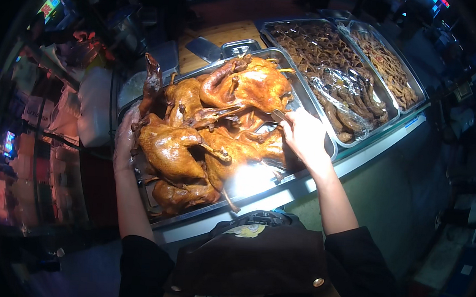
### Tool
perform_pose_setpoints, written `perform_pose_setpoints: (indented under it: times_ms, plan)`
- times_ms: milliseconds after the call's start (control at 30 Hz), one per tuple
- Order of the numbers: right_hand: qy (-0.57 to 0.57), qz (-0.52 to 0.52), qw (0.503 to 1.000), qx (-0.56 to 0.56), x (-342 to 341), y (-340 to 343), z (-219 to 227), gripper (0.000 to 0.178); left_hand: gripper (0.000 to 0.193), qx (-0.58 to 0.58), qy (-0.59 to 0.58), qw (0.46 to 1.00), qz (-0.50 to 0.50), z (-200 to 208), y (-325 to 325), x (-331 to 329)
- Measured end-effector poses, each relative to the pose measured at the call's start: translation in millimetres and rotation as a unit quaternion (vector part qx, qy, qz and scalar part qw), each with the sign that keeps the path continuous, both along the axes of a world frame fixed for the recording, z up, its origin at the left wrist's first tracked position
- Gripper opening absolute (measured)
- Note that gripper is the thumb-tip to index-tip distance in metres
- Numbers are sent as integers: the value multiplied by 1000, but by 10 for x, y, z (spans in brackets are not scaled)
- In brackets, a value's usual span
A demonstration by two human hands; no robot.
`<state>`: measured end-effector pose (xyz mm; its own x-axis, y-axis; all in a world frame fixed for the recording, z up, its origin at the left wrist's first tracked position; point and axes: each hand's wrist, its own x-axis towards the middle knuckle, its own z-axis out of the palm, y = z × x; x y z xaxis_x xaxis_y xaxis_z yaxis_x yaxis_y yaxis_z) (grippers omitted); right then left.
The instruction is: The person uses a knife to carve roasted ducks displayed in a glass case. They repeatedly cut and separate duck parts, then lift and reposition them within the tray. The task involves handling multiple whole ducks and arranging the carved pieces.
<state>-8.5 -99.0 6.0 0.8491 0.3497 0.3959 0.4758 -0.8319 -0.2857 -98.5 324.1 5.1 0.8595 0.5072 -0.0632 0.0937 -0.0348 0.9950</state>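
Note:
Several glossy brown roast ducks (171, 152) lie piled in a metal tray (331, 138) in front of me, necks and legs sticking out. One duck neck (152, 79) points up at the left. My left hand (125, 138), seemingly in a thin clear glove, is against the ducks at the tray's left side; its fingers are mostly hidden. At the right side of the pile, my right hand (308, 137) is closed with thumb and fingers pinched around a small dark, metallic-looking piece (279, 115) by a duck. What that piece is I cannot make out.
To the right stand a tray of dark braised meat (321, 58), partly under clear film, and a tray of lighter pieces (384, 65). Behind the ducks lies a wooden board (229, 31) with a flat metal blade (203, 49). A white container (95, 105) is at left.

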Motion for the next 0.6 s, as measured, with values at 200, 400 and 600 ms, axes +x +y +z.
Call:
perform_pose_setpoints:
  times_ms: [200, 400, 600]
  plan:
    - [-6, 4, 1000, 8, 16, 5, -28, 16, 60, 96, 43, 994, -13, 184, -55, -113]
    - [-16, 5, 999, 28, 46, 0, -63, 16, 61, 67, 3, 997, -31, -45, 130, -116]
    - [-12, 9, 998, 67, 60, -22, -101, 15, 57, 171, 16, 984, -53, -107, 331, -160]
